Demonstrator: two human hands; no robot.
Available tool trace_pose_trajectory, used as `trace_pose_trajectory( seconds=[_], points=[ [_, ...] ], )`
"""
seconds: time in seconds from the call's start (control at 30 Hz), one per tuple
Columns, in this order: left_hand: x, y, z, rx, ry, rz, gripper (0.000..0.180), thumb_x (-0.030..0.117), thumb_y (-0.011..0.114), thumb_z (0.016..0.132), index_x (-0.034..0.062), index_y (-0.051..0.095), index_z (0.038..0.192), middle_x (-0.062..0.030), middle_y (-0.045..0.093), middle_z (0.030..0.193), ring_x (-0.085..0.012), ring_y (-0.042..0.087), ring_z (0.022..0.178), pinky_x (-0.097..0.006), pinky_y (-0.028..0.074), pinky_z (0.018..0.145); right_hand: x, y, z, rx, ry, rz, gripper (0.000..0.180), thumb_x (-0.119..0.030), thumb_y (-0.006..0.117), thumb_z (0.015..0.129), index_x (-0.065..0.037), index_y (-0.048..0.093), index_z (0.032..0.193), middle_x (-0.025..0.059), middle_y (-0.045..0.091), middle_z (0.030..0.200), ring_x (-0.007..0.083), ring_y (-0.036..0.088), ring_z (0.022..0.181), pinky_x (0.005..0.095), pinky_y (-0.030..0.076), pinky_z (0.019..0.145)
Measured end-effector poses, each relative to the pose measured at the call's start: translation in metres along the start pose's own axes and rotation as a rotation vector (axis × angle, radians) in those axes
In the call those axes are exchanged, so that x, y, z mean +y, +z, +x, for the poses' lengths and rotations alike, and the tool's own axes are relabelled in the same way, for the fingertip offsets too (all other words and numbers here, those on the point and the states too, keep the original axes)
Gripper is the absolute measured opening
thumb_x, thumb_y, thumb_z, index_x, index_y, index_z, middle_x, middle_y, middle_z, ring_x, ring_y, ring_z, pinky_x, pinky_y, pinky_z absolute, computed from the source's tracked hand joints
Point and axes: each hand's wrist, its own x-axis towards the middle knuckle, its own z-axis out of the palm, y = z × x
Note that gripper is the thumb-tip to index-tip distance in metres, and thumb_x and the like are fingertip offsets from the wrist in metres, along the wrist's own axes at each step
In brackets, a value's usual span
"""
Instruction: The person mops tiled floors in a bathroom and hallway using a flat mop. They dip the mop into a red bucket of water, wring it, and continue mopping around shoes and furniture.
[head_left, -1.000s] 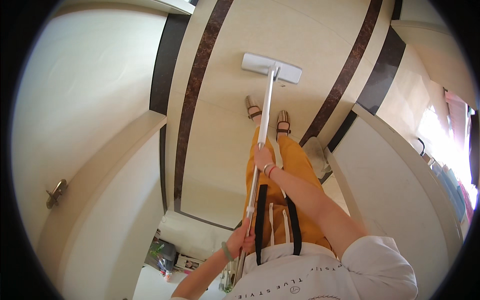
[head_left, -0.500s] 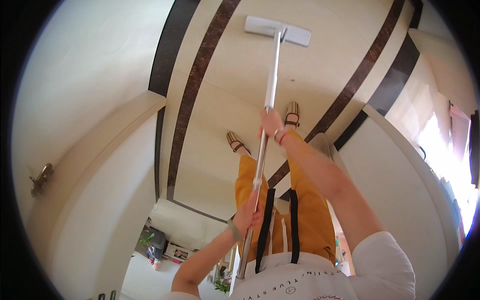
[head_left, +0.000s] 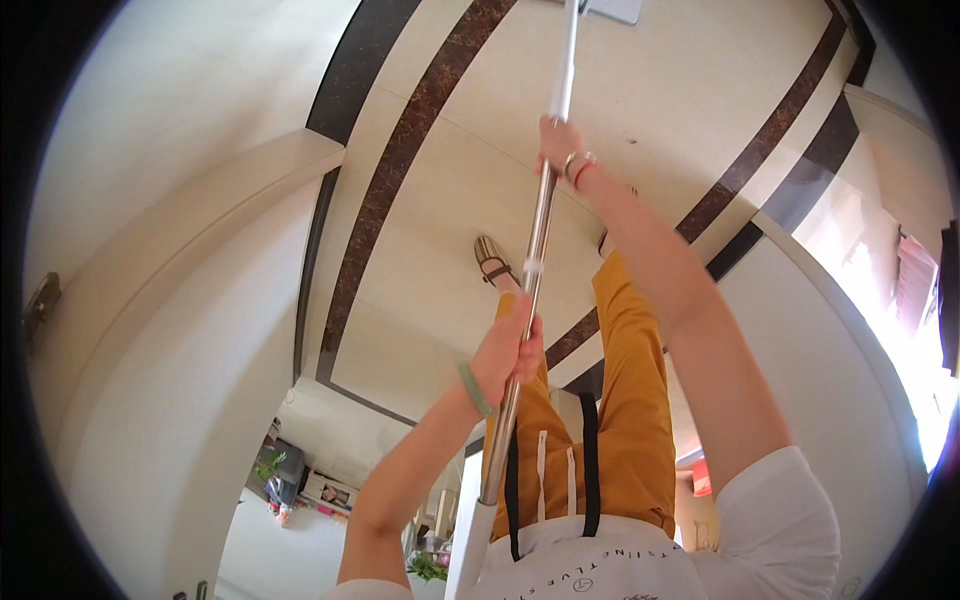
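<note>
A long-handled flat mop [head_left: 541,222] runs from near my waist out across the tiled floor. Its pole is shiny metal with a white upper stretch at the far end. The flat grey-white mop head [head_left: 615,9] is cut off by the top edge of the view, so only part of it shows. My right hand [head_left: 558,145] is closed round the pole at the far joint, arm stretched forward. Closer to my body, my left hand [head_left: 508,345] wraps the lower part of the pole, a green band on its wrist.
Cream floor tiles [head_left: 480,185] carry dark brown marble strips [head_left: 385,200]. My shoes [head_left: 492,258] stand on them, the right one mostly hidden by my forearm. A white door with a metal handle [head_left: 42,303] is at left, a white panel [head_left: 800,330] at right. Plants [head_left: 428,566] show lower left.
The mop has moved farther forward, its head now partly out of view. Both hands moved forward with it, my right arm reaching out more.
</note>
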Motion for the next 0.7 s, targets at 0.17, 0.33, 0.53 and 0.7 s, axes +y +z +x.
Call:
trace_pose_trajectory(
  seconds=[0.17, 0.33, 0.53, 0.7],
  points=[
    [-0.084, -0.066, -0.06, 0.036, -0.112, -0.071, 0.044, 0.055, 0.036, 0.088, 0.0134, 0.04, 0.074, 0.0049, 0.028, 0.051, -0.0055, 0.024, 0.039, -0.021, 0.021, 0.036, 0.072, 0.091, -0.078, -0.054, 0.036, 0.07, 0.029, -0.028, 0.036, 0.09, -0.002, 0.046, 0.081, 0.0129, 0.053, 0.057, 0.0271, 0.057, 0.046, 0.0346, 0.046, 0.041],
    [-0.177, -0.115, -0.129, 0.086, -0.275, -0.175, 0.047, 0.057, 0.037, 0.086, 0.0124, 0.039, 0.072, 0.0044, 0.026, 0.051, -0.0065, 0.024, 0.038, -0.022, 0.021, 0.035, 0.122, 0.171, -0.193, 0.008, 0.298, 0.372, 0.033, -0.032, 0.04, 0.089, 0.0, 0.044, 0.079, 0.0109, 0.049, 0.055, 0.0245, 0.055, 0.045, 0.036, 0.043, 0.034],
    [-0.243, -0.128, -0.179, 0.177, -0.386, -0.278, 0.045, 0.055, 0.03, 0.089, 0.013, 0.038, 0.074, 0.0031, 0.024, 0.05, -0.0077, 0.019, 0.037, -0.023, 0.016, 0.034, 0.181, 0.214, -0.266, -0.137, 0.311, 0.136, 0.033, -0.03, 0.042, 0.089, 0.001, 0.043, 0.075, 0.0119, 0.049, 0.05, 0.0267, 0.055, 0.042, 0.0363, 0.043, 0.037],
    [-0.235, -0.116, -0.162, 0.265, -0.293, -0.148, 0.045, 0.053, 0.037, 0.088, 0.0123, 0.038, 0.07, 0.0026, 0.029, 0.048, -0.0082, 0.026, 0.036, -0.023, 0.02, 0.033, 0.187, 0.207, -0.248, -0.157, 0.279, 0.294, 0.033, -0.029, 0.042, 0.088, -0.001, 0.04, 0.071, 0.0115, 0.047, 0.047, 0.0261, 0.052, 0.036, 0.0365, 0.043, 0.033]
  ],
)
